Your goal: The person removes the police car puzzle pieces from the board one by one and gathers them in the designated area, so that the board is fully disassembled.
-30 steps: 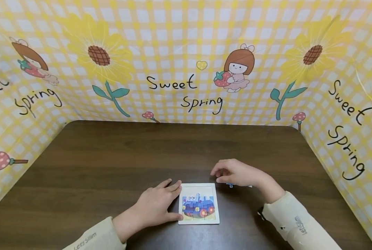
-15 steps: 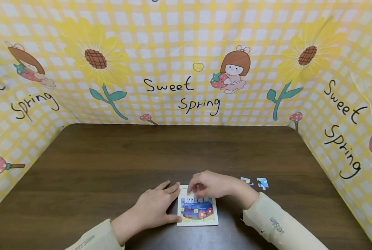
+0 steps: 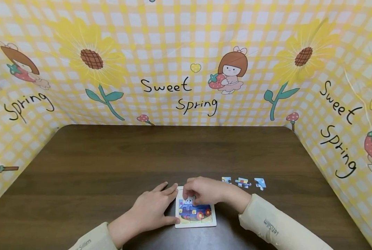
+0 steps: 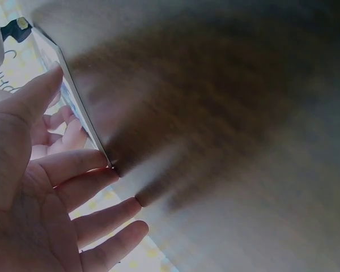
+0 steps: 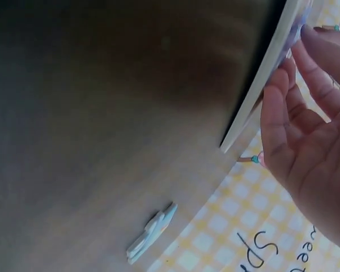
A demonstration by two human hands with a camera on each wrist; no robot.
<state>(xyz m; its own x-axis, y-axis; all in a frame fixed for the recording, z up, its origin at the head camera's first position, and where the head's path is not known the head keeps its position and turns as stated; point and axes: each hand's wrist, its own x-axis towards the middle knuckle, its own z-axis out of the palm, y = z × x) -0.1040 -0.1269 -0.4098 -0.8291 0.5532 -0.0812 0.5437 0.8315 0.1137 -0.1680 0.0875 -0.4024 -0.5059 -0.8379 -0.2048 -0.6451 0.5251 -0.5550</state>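
A square puzzle board [image 3: 213,222] with a pale frame lies on the table, showing a blue cartoon vehicle with eyes and red wheels. My left hand [image 3: 150,211] rests at its left side, fingers spread and mostly straight. In the left wrist view, the thumb [image 4: 51,79] touches the board's edge and the forefinger reaches its corner. Over the upper part of the board, my right hand [image 3: 204,190] pinches with bent fingers at a puzzle piece, largely hidden by the hand. The right wrist view shows the right fingertips [image 5: 297,51] close against the board's face.
Three loose puzzle pieces lie right of the board: a blue one [image 3: 260,183], a multicoloured one [image 3: 243,182] and one [image 3: 226,180] partly behind the right wrist. The brown table [image 3: 161,149] ends at a yellow checked cloth [image 3: 167,41] on the back and sides.
My right hand has come left from beside the loose pieces to above the board, then shifted slightly further left. The loose pieces have come into sight. My left hand stays at the board.
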